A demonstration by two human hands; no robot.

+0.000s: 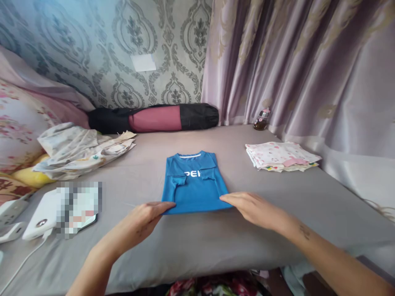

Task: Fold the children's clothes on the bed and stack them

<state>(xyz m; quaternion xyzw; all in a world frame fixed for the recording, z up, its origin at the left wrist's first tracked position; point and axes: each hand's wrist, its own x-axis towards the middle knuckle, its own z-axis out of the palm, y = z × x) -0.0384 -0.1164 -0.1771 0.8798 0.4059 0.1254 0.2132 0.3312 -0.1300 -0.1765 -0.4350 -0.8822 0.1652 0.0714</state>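
A blue T-shirt lies on the bed, its collar pointing away from me. Both its sides and sleeves are folded inward over the front, partly covering white letters. My left hand pinches the near left corner of the hem, thumb hidden underneath. At the near right corner, my right hand grips the hem in the same way, fingers pressed together. The hem edge between the two hands looks slightly raised from the sheet.
Folded printed cloths are stacked at right, with a small bottle behind. A black-and-pink rolled bag lies along the wall. Crumpled cloth sits at left. Nearer are a white power bank, a blurred phone and a power strip.
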